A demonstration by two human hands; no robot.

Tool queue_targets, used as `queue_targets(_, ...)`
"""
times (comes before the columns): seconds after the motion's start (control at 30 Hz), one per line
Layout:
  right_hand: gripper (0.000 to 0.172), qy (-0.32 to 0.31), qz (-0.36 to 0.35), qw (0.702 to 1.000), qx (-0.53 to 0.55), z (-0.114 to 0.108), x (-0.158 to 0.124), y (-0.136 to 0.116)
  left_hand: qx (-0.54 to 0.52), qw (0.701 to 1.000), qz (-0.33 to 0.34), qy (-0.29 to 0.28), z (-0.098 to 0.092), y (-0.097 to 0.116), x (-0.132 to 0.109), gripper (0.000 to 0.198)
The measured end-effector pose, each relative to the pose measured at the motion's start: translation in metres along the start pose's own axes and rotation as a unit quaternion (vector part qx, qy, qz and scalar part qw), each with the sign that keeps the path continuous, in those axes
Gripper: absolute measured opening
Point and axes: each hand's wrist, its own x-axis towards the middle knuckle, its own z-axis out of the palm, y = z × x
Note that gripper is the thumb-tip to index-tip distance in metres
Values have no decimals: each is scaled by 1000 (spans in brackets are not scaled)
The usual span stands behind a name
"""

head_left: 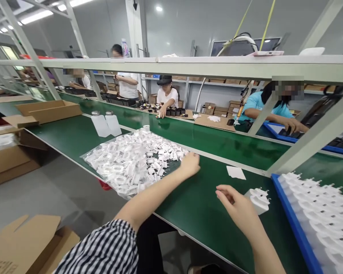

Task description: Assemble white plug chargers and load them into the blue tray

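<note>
Left of a blue tray, the half-open right hand is hovering by plug adapters a careless sweep could topple, while the curled left hand, contents unclear, is hovering beside white plug pieces.

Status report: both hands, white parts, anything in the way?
Left hand by loose white parts, grip hidden. Right hand loosely curled beside white pronged pieces. White slip beyond right hand, apparently not blocking.
</note>
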Motion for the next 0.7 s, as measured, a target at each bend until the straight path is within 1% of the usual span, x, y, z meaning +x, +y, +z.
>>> queue_targets(0.03,21,-19,-8,1000,-8,2,10,-2,19,997,-78,22,-10,-20,0,29)
queue_targets(0.07,21,-39,-18,999,-18,5,21,-3,31,991,-127,31,-17,-40,0,30)
queue_targets(0.1,21,-58,-28,998,-25,10,33,-2,36,986,-162,30,-24,-57,-1,29)
queue_targets(0.13,21,-72,-39,996,-28,16,44,1,34,983,-180,22,-28,-73,-1,29)
queue_targets(0.2,22,-76,-52,996,-21,30,62,11,16,983,-183,0,-35,-97,-3,24)
queue_targets(0.23,22,-73,-52,996,-17,37,67,17,4,984,-178,-5,-37,-104,-3,22)
queue_targets(0.3,23,-77,-49,996,-7,49,73,31,-21,987,-160,2,-43,-110,-3,19)
queue_targets(0.33,24,-81,-47,996,2,53,73,36,-33,988,-150,11,-45,-108,-3,19)
queue_targets(0.4,23,-85,-48,994,45,57,71,43,-59,990,-125,27,-50,-96,1,23)
queue_targets(0.47,25,-64,-42,988,132,57,70,46,-123,988,-78,55,-50,-75,6,32)
queue_targets(0.5,29,-50,-33,982,180,56,71,46,-170,981,-48,74,-47,-62,10,35)
queue_targets(0.53,34,-34,-20,973,227,55,72,46,-225,970,-19,92,-42,-49,14,37)
queue_targets(0.6,42,-4,10,954,301,53,76,48,-336,934,22,118,-26,-23,21,36)
queue_targets(0.63,46,10,23,945,325,52,78,50,-383,916,27,117,-14,-12,24,35)
queue_targets(0.7,52,39,45,933,355,50,81,55,-468,879,8,95,11,5,28,34)
